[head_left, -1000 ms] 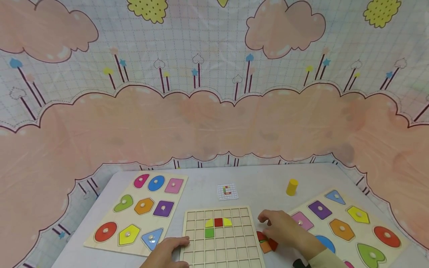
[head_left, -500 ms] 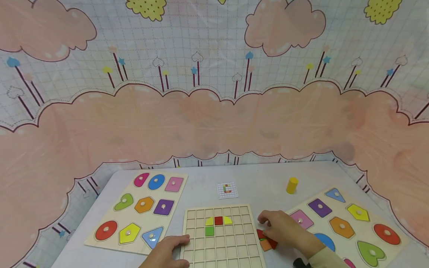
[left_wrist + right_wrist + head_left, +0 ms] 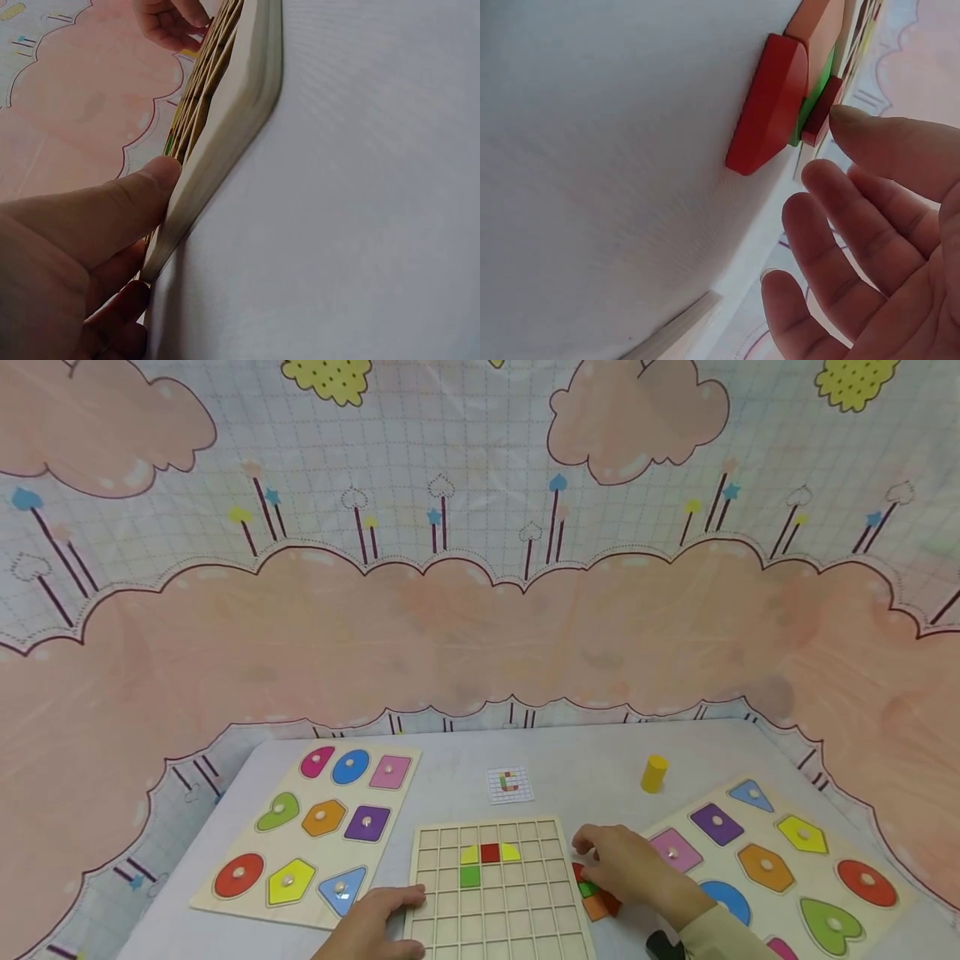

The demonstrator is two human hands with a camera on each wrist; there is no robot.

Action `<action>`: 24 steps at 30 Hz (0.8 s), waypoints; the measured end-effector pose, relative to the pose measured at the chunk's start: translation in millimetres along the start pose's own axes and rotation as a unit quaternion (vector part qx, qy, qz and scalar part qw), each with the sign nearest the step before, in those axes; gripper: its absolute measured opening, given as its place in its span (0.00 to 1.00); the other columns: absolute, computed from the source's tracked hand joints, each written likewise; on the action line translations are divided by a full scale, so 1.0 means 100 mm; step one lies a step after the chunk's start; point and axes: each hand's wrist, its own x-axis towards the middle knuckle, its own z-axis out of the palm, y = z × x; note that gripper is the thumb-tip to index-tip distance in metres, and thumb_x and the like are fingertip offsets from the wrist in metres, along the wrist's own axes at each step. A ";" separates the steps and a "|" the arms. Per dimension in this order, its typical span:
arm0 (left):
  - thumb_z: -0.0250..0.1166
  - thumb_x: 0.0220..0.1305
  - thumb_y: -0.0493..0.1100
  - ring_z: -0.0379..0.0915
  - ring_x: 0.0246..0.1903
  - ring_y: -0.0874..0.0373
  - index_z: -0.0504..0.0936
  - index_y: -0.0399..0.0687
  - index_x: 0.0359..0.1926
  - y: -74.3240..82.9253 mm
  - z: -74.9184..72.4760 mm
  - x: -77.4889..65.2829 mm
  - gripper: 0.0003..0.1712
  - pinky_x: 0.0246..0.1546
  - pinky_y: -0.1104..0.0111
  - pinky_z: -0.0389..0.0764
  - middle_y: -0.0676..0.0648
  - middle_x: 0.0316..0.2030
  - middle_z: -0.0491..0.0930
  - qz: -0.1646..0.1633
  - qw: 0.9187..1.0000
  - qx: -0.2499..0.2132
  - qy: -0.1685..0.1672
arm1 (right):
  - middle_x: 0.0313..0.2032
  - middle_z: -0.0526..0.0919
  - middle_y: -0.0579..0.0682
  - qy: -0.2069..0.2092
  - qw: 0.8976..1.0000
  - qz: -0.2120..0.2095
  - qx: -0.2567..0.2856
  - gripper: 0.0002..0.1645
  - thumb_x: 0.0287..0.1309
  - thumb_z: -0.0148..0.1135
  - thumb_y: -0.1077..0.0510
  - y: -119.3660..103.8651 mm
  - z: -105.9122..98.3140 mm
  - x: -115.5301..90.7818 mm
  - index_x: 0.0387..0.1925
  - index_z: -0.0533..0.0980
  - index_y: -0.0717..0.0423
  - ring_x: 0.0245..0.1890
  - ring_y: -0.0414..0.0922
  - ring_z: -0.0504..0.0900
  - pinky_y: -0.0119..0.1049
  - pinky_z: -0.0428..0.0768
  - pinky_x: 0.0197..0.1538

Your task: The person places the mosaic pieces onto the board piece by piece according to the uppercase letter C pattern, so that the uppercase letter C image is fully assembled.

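Observation:
My left hand (image 3: 371, 927) holds the left edge of a wooden grid board (image 3: 487, 910); in the left wrist view its thumb (image 3: 150, 184) lies along the edge, other fingers curled below. On the board sit a red square tile (image 3: 490, 853) between two yellow curved tiles, and a green square tile (image 3: 470, 877) under the left one. To the board's right, my right hand (image 3: 622, 864) hovers with loosely bent fingers over a small heap. In the right wrist view the heap shows a red block (image 3: 769, 105), an orange block (image 3: 817, 37) and a green piece (image 3: 808, 112); the thumb tip overlaps a dark red piece (image 3: 823, 112).
A small pattern card (image 3: 510, 785) lies behind the board. A yellow cylinder (image 3: 654, 774) stands at the back right. Knobbed shape puzzles flank the board, one on the left (image 3: 255, 827) and another on the right (image 3: 817, 893). A printed cloth hangs behind the table.
My right hand has shifted slightly left and up over the heap, so more of the green and red pieces shows. The left hand stays at the board's edge; the tiles on it are unchanged.

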 end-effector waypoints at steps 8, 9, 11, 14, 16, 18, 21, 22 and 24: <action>0.81 0.47 0.41 0.68 0.61 0.33 0.83 0.42 0.55 0.01 0.00 0.00 0.32 0.59 0.38 0.69 0.44 0.58 0.79 -0.009 1.000 -0.003 0.001 | 0.40 0.85 0.45 0.008 1.000 0.015 -0.010 0.14 0.56 0.72 0.61 0.03 -0.01 0.02 0.44 0.80 0.53 0.41 0.45 0.81 0.51 0.82 0.50; 0.81 0.47 0.41 0.68 0.61 0.34 0.83 0.42 0.55 0.02 0.00 0.00 0.32 0.59 0.38 0.69 0.44 0.58 0.79 -0.009 1.000 -0.002 0.002 | 0.40 0.85 0.45 0.012 1.000 0.013 -0.014 0.14 0.56 0.72 0.61 0.04 0.00 0.03 0.44 0.81 0.53 0.40 0.45 0.81 0.50 0.82 0.50; 0.81 0.46 0.41 0.68 0.61 0.34 0.83 0.41 0.55 0.02 -0.01 0.00 0.32 0.59 0.38 0.69 0.43 0.58 0.80 -0.005 1.000 0.001 0.004 | 0.40 0.85 0.45 0.019 1.000 0.008 -0.021 0.13 0.56 0.72 0.61 0.05 0.01 0.04 0.43 0.81 0.52 0.40 0.45 0.81 0.50 0.82 0.49; 0.81 0.46 0.41 0.68 0.61 0.33 0.83 0.41 0.55 0.02 0.00 0.00 0.32 0.59 0.38 0.69 0.43 0.58 0.80 -0.001 1.000 0.002 0.002 | 0.40 0.85 0.45 0.020 1.000 0.003 -0.023 0.13 0.56 0.72 0.61 0.07 0.03 0.05 0.43 0.81 0.53 0.40 0.45 0.81 0.50 0.82 0.49; 0.81 0.46 0.41 0.68 0.61 0.33 0.83 0.41 0.55 0.01 0.00 0.00 0.32 0.59 0.38 0.69 0.43 0.58 0.80 -0.001 1.000 0.001 0.001 | 0.39 0.84 0.45 0.021 1.000 0.002 -0.024 0.13 0.56 0.72 0.61 0.07 0.03 0.06 0.43 0.80 0.53 0.39 0.45 0.80 0.50 0.81 0.49; 0.81 0.46 0.41 0.68 0.61 0.33 0.83 0.41 0.55 0.00 0.01 0.01 0.32 0.59 0.38 0.69 0.43 0.58 0.80 0.001 1.000 0.000 0.000 | 0.37 0.84 0.44 0.022 1.000 0.003 -0.022 0.13 0.56 0.72 0.62 0.07 0.03 0.05 0.43 0.80 0.54 0.38 0.44 0.79 0.49 0.81 0.48; 0.81 0.46 0.41 0.68 0.61 0.33 0.83 0.41 0.55 -0.01 0.00 0.01 0.32 0.59 0.38 0.69 0.43 0.58 0.80 0.003 1.000 -0.002 0.000 | 0.35 0.82 0.42 0.020 1.000 0.000 -0.013 0.13 0.55 0.71 0.63 0.07 0.01 0.03 0.43 0.80 0.54 0.36 0.43 0.77 0.49 0.81 0.48; 0.81 0.46 0.41 0.68 0.61 0.33 0.83 0.41 0.55 -0.02 0.00 0.01 0.32 0.59 0.38 0.69 0.43 0.58 0.80 0.004 1.000 -0.003 -0.001 | 0.34 0.81 0.42 0.016 1.000 -0.004 -0.008 0.13 0.55 0.70 0.64 0.07 0.00 0.02 0.43 0.80 0.54 0.36 0.43 0.77 0.48 0.81 0.47; 0.81 0.46 0.41 0.68 0.61 0.33 0.83 0.41 0.55 -0.02 -0.01 0.01 0.32 0.59 0.38 0.69 0.43 0.58 0.80 0.005 1.000 -0.002 -0.001 | 0.34 0.81 0.42 0.007 1.000 -0.012 0.001 0.13 0.54 0.70 0.65 0.09 -0.01 -0.01 0.43 0.80 0.54 0.36 0.43 0.77 0.48 0.81 0.47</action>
